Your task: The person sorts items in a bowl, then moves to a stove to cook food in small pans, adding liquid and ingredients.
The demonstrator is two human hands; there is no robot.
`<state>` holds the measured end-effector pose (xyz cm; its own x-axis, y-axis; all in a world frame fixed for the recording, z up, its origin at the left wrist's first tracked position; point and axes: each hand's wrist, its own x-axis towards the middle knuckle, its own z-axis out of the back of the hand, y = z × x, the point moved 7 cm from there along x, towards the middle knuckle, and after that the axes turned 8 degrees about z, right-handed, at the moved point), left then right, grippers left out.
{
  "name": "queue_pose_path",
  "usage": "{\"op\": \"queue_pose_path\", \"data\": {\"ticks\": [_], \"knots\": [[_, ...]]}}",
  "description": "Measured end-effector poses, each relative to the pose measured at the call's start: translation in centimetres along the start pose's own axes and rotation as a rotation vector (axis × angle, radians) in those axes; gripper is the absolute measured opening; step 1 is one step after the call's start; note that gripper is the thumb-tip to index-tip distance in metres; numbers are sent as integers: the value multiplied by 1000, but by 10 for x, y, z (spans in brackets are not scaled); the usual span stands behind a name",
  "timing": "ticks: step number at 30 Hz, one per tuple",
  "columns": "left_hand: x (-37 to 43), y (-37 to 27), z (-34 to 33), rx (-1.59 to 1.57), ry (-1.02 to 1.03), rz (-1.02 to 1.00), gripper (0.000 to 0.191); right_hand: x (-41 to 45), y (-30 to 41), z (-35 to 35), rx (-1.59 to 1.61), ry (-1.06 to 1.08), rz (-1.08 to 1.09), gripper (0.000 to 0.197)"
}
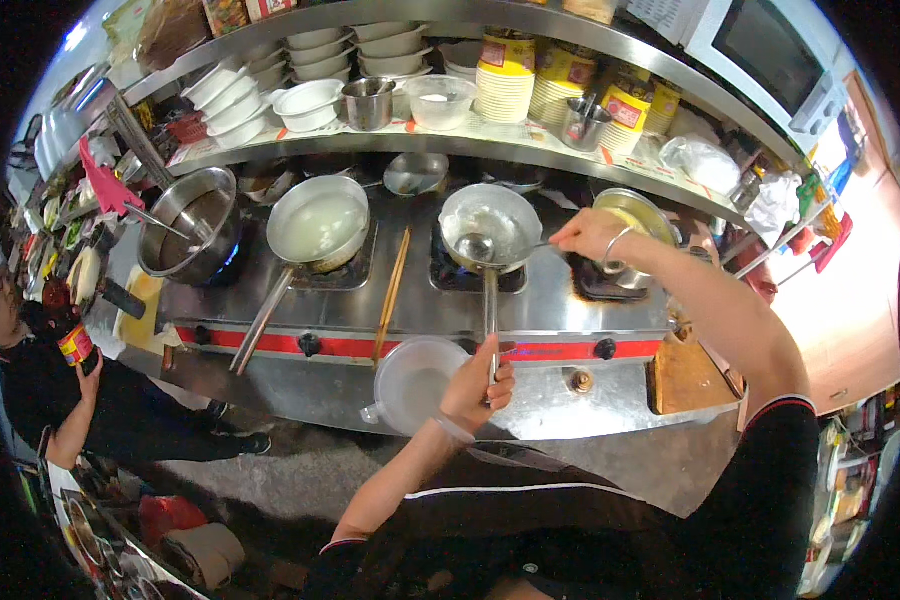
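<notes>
My left hand [476, 390] grips the long metal handle of a saucepan [506, 214] on a burner of the gas range [420, 300]. Between the thumb and fingers of my right hand [592, 236] is the thin handle of a metal ladle [474, 247]. The ladle's round bowl rests inside the saucepan, near its front left wall. Pale residue or liquid coats the inside of that pan; I cannot tell how much it holds. Below my left wrist, a translucent plastic bowl [420, 379] sits on the range's front ledge.
Another saucepan [319, 217] holds cloudy liquid, its handle jutting forward. Wooden chopsticks [394, 292] lie between the burners. A deep steel pot [187, 225] stands left over a blue flame; a yellowish pot [634, 217] stands right. Bowls [307, 105] crowd the shelf. A co-worker [82, 405] holds a bottle [71, 330].
</notes>
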<state>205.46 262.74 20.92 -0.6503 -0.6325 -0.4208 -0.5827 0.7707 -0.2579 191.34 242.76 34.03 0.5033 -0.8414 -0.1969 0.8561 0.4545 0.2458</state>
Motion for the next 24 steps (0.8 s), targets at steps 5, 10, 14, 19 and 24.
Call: {"op": "queue_pose_path", "data": {"ticks": [5, 10, 14, 19, 24], "knots": [[6, 8, 1, 21, 34, 48, 34, 9, 10, -30, -165, -92, -62, 27], [2, 0, -6, 72, -67, -15, 35, 11, 33, -3, -744, -212, 173, 21], [-6, -1, 3, 45, -123, -31, 34, -3, 26, 26, -298, -172, -25, 23], [2, 3, -12, 82, -43, 4, 34, 28, -26, -32, 92, -154, -80, 21], [5, 4, -6, 40, -25, -26, 33, 34, 30, -18, -605, -159, 90, 16]]}}
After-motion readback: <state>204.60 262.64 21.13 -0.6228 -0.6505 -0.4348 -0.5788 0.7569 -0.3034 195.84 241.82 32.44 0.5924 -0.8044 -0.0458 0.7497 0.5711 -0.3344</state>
